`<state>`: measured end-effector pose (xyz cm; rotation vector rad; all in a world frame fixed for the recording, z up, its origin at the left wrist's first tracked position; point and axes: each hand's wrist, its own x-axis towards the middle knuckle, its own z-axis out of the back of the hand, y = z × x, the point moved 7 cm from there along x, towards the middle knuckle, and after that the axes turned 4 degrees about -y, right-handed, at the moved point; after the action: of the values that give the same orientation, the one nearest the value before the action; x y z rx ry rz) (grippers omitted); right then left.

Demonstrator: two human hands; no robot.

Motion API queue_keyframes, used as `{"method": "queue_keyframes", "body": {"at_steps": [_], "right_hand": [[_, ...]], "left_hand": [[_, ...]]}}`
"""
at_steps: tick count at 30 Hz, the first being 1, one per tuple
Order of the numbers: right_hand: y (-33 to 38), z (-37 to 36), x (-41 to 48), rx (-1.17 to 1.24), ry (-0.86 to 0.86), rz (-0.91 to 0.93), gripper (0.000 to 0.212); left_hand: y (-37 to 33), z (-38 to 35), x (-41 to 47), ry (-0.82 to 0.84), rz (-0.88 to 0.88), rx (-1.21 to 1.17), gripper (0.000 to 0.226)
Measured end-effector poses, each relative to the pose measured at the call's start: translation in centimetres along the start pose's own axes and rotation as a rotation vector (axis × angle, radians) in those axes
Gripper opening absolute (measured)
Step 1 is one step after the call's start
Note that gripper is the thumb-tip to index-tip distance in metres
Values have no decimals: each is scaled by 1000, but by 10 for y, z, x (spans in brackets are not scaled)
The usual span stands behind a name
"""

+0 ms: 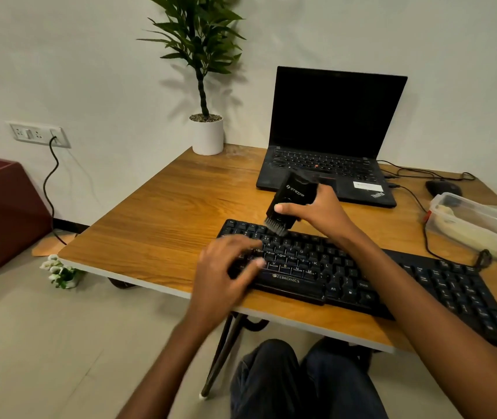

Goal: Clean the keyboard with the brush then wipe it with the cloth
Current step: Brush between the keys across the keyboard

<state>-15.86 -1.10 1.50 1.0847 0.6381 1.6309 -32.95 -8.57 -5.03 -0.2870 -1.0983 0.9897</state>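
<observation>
Black brush [289, 201] on a black keyboard [422, 279] at the near edge of the table [165, 213].
The keyboard runs from left to near right. The blocky brush tilts, grey bristles down on the far keys. The right hand [322, 213] wraps it, and the left hand [226, 267] rests loose-fingered on the left keys.

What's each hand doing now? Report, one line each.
Left hand: open, fingers resting on the keyboard.
Right hand: closed round the brush.
</observation>
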Motion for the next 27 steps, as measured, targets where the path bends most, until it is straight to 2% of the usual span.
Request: {"method": "queue_keyframes", "body": {"at_steps": [3,6,9,11,14,17,21,24,27], "right_hand": [[0,-6,-2,20,32,-19,23],[-1,-14,-1,46,69,-33,22],[-1,-23,2,25,164,-30,29],[-2,-32,1,-25,240,-12,39],[-1,-37,7,-124,246,35,51],[4,-34,15,-107,208,50,47],[-2,-47,9,-111,297,30,41],[1,-44,12,-165,229,78,41],[1,-43,10,-95,217,72,42]], "left_hand": [[56,28,36,4,280,-209,28],[95,14,61,164,410,-238,33],[111,-6,70,314,424,-139,31],[116,-8,72,338,383,-65,30],[120,-8,71,337,355,-51,31],[121,-9,72,329,353,-39,30],[120,-9,72,319,346,-103,28],[122,-9,73,317,335,-80,32],[124,-10,74,309,326,-96,28]]}}
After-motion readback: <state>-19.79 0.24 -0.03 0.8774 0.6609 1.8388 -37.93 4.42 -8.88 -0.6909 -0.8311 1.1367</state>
